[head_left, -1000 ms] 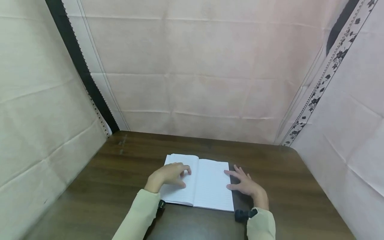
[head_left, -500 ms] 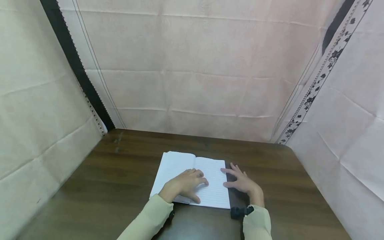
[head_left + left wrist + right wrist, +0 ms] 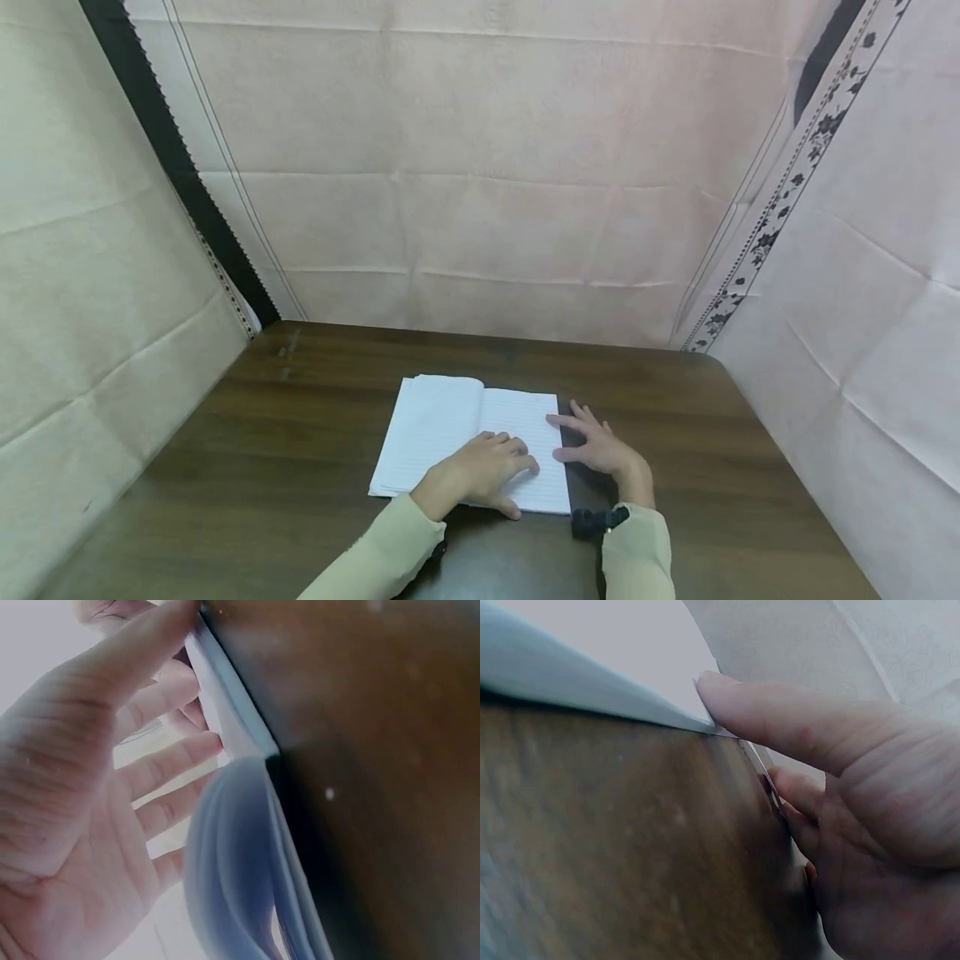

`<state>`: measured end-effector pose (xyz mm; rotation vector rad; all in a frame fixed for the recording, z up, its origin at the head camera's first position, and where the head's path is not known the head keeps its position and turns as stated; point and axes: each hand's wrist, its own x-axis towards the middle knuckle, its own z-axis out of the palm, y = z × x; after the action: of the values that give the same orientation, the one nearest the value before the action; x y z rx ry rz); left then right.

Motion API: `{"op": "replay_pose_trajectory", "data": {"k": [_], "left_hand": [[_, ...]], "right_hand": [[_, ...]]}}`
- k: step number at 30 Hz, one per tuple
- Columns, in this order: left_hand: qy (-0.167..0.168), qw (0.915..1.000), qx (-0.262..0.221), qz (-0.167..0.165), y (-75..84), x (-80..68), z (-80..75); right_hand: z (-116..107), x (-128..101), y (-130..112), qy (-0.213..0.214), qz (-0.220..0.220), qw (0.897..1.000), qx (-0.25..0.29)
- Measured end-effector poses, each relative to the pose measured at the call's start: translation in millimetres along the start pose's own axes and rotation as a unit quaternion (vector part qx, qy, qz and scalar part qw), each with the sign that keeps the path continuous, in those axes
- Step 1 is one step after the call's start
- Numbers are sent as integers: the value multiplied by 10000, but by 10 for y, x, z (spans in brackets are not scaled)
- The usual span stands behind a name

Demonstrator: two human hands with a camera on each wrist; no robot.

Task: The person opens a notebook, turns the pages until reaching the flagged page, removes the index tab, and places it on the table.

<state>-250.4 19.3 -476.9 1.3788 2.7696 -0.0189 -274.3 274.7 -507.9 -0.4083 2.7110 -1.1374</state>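
An open lined notebook lies on the brown table with its white pages facing up. My left hand rests across the lower part of the right-hand page, fingers spread and slightly bent. In the left wrist view its thumb reaches the notebook's near edge, and the left-side pages bow up in a curve beside the fingers. At the right edge of the notebook is my right hand, fingers spread. The right wrist view shows its thumb on the page's edge, the other fingers partly hidden beyond it.
The dark wooden table extends around the notebook on all sides. White cloth hangs behind it and on both sides. A black device is strapped to the right wrist.
My left hand has moved right, from the left-hand page over the fold onto the right-hand page. The right hand stays at the notebook's right edge. The head view has shifted slightly.
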Motion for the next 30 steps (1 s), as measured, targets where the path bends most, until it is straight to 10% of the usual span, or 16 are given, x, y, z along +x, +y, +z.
{"op": "replay_pose_trajectory", "data": {"k": [12, 30], "left_hand": [[250, 9982, -480, 242, -124, -5, -37], [1486, 9852, -833, 186, -230, 18, -148]], "right_hand": [[-8, 26, 17, -21, -60, 10000, 2], [-48, 82, -11, 21, 1235, 9887, 847]]}}
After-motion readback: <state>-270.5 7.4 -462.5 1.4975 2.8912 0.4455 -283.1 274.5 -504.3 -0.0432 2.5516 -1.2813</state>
